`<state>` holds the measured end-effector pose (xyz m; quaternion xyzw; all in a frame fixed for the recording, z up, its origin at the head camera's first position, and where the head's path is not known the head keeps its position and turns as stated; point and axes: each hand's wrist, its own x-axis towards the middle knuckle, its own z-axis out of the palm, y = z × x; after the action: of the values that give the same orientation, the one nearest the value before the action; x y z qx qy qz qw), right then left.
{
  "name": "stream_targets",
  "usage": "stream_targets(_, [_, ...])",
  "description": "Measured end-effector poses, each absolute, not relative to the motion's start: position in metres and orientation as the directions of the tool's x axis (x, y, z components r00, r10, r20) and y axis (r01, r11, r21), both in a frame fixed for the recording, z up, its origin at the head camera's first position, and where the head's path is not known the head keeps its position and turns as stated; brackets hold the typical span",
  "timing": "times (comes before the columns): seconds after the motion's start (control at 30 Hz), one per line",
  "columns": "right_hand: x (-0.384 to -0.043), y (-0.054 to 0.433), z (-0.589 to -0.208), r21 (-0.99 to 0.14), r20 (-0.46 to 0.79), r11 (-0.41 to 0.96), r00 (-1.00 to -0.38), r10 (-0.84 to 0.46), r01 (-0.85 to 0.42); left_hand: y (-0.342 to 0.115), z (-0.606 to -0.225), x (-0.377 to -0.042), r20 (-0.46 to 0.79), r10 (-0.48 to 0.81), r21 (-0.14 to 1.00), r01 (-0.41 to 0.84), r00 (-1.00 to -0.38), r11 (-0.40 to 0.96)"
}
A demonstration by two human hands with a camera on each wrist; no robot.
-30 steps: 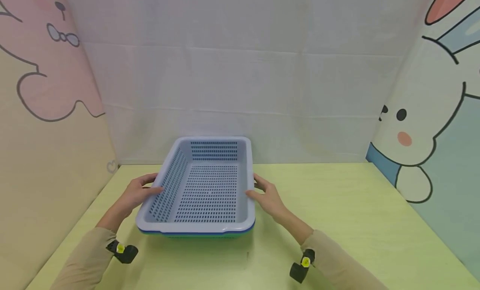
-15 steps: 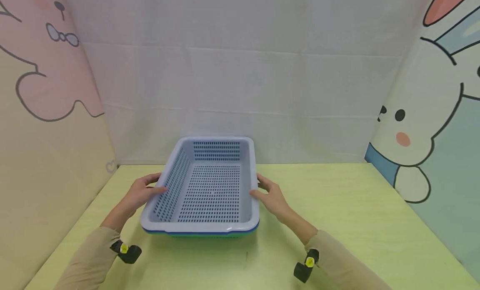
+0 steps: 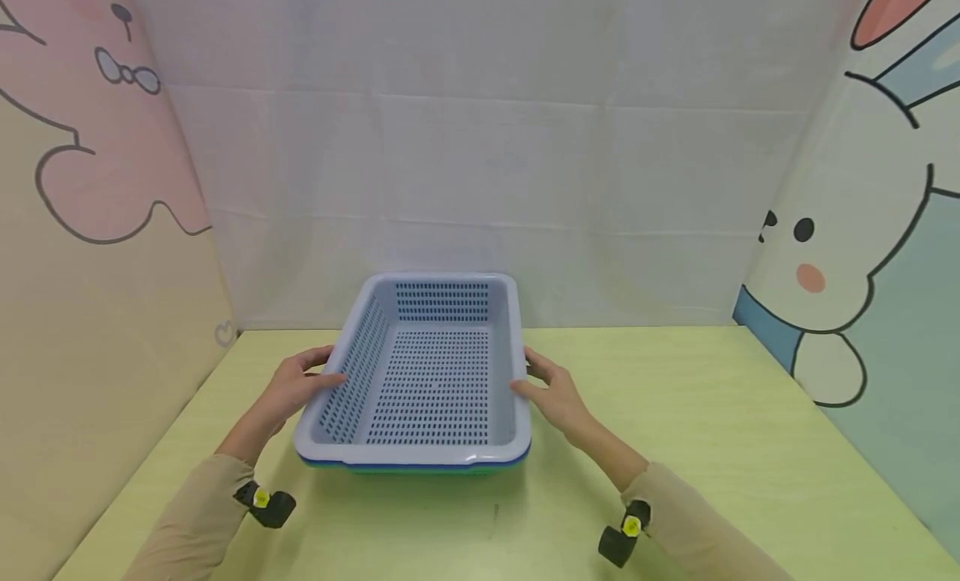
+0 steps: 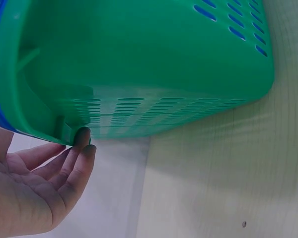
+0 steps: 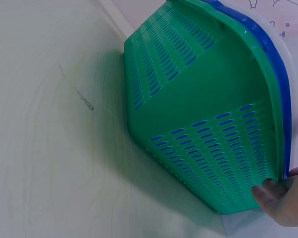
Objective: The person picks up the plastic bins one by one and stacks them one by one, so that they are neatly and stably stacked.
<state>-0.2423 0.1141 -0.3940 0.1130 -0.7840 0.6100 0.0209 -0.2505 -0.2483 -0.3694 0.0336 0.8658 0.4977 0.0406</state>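
Note:
A stack of nested rectangular plastic baskets stands left of middle in the head view. Uppermost is a light grey-blue basket [image 3: 435, 381] with slotted walls and floor. Below it shows the rim of a blue basket [image 5: 287, 119], and outermost a green basket [image 4: 139, 59]. My left hand [image 3: 288, 393] grips the left rim, thumb over the top and fingers beneath the green edge. On the opposite side my right hand [image 3: 558, 402] holds the right rim in the same way. The green basket's base appears to rest on the table.
The pale yellow-green table [image 3: 675, 431] extends to the right and in front of the stack. A white curtain [image 3: 480, 164] hangs close behind the baskets. Printed cartoon panels stand at left and right.
The whole stack has shifted a little to the right along the table. Both hands have moved with it, keeping their hold on the rims.

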Motion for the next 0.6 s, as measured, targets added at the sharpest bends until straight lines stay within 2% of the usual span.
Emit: stream_targets(0.6, [-0.24, 0.124, -0.391, -0.952, 0.163, 0.237, -0.975, -0.15, -0.196, -0.237, -0.366, -0.248, -0.035, 0.094, 0.864, 0.018, -0.995, 0.504])
